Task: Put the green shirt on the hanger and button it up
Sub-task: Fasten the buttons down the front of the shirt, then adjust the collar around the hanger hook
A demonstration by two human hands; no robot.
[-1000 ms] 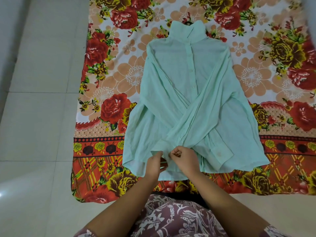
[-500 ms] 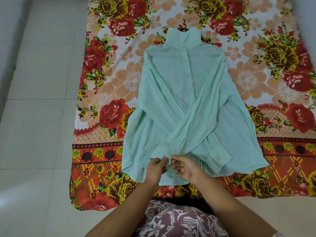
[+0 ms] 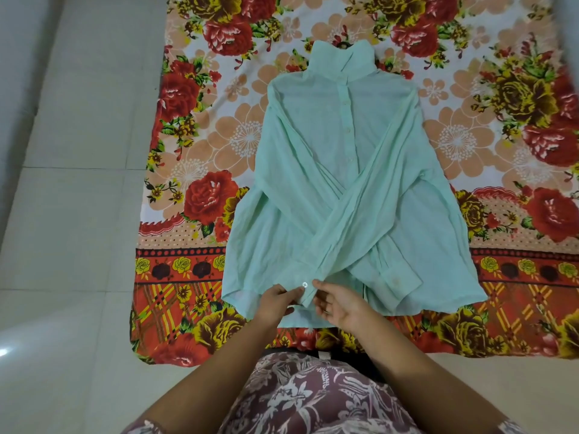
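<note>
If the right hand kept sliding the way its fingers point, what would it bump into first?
The right hand points left, toward the left hand. It would likely meet the white button on the green shirt cuff first, then the left hand's fingertips, though depth is hard to judge.

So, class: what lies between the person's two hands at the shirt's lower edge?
In the head view, a white button on the green shirt placket lies between the left hand and right hand.

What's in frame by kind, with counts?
Shirt: 1
Floral sheet: 1
Hands: 2, left hand, right hand
Hanger: 0 clearly visible
Total: 4
</note>
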